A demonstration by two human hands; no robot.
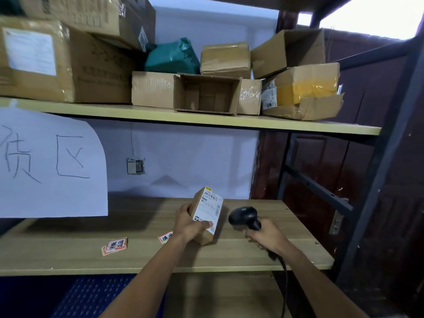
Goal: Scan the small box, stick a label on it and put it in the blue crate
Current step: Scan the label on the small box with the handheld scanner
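My left hand [189, 223] grips a small cardboard box [207, 210] with a white shipping label, held tilted just above the lower shelf. The labelled face turns toward the black handheld scanner [244, 216], on which my right hand [266, 235] is shut a short way to the right. The scanner's head points left at the box, and its cable hangs down past the shelf edge. Orange-and-white stickers [114, 245] lie on the shelf to the left, with another sticker [165, 237] beside my left wrist. Below the shelf at lower left is the blue crate [91, 297], partly visible.
The wooden lower shelf [137, 253] runs across the frame. An upper shelf [206, 120] carries several cardboard boxes, an open empty carton [206, 95] and a green bag [172, 56]. A white handwritten paper sign [50, 166] hangs at left. Dark metal rack posts [376, 180] stand at right.
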